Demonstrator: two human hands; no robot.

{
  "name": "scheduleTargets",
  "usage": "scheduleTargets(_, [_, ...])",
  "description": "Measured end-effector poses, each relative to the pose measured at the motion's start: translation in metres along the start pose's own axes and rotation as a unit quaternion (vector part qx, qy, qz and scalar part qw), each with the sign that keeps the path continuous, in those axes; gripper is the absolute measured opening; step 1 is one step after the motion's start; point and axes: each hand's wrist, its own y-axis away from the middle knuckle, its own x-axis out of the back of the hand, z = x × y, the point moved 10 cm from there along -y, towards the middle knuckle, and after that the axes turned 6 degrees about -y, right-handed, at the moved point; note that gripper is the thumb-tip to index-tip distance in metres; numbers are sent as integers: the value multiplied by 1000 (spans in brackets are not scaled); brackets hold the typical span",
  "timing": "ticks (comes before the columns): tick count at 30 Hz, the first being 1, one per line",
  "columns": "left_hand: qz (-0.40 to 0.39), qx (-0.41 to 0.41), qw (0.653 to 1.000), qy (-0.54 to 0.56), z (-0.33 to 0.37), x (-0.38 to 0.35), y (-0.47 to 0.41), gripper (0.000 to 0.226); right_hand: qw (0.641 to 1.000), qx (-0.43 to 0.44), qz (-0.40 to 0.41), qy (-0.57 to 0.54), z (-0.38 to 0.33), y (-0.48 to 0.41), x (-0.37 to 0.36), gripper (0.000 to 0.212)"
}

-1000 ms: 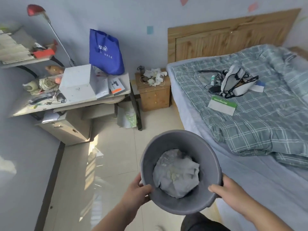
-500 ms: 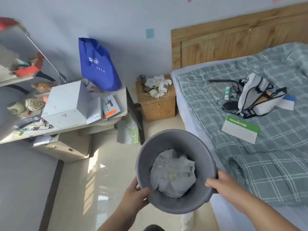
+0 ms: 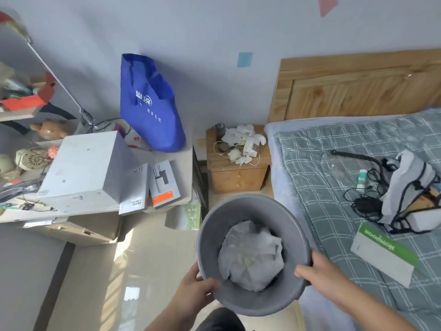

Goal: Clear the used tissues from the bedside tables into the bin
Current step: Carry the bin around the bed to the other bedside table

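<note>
Tissues [image 3: 241, 142], white and crumpled, lie heaped on top of the wooden bedside table [image 3: 236, 180], tangled with a thin white cable and beside a small dark cylinder at the table's back corner. The table stands against the wall between the bed [image 3: 358, 187] and the desk [image 3: 167, 201]. Nearer the camera, a round grey bin [image 3: 253, 304] is held up in the air over the tiled floor, its mouth tipped toward the viewer; a wrinkled pale liner or wad of paper sits in its bottom. The left hand [image 3: 193, 290] grips the bin's near-left rim, thumb hooked over the lip inside and fingers wrapped below, out of sight. The right hand [image 3: 319, 273] clamps the right rim, thumb lying along the inner edge and fingers curled around the outside. The bin is well short of the bedside table. On the checked grey bedcover lie a white bag with black straps, dark cables and a white-and-green box. On the desk stand a blue tote bag [image 3: 150, 108], a large white box and two smaller packages.
</note>
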Motion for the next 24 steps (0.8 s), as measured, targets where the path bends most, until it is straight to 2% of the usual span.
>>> scheduleTargets(4, [-44, 12, 997, -59, 64, -21, -59, 63, 998, -12, 55, 31, -29, -31, 36, 34])
scheduleTargets(8, [-68, 19, 993, -98, 119, -48, -107, 61, 994, -25, 102, -14, -48, -58, 66, 36])
scheduleTargets(12, [-71, 21, 991, -109, 154, -63, -151, 63, 993, -29, 111, -38, -66, -104, 84, 37])
scheduleTargets(16, [-25, 30, 995, -97, 166, -59, -194, 67, 994, -42, 94, -43, -82, -172, 92, 31])
scheduleTargets(21, [46, 59, 996, -53, 147, -42, -253, 69, 997, -60, 36, -45, -88, -273, 81, 23])
scheduleTargets(24, [80, 95, 991, -54, 121, -32, -294, 69, 993, -103, 21, -55, -71, -329, 69, 34])
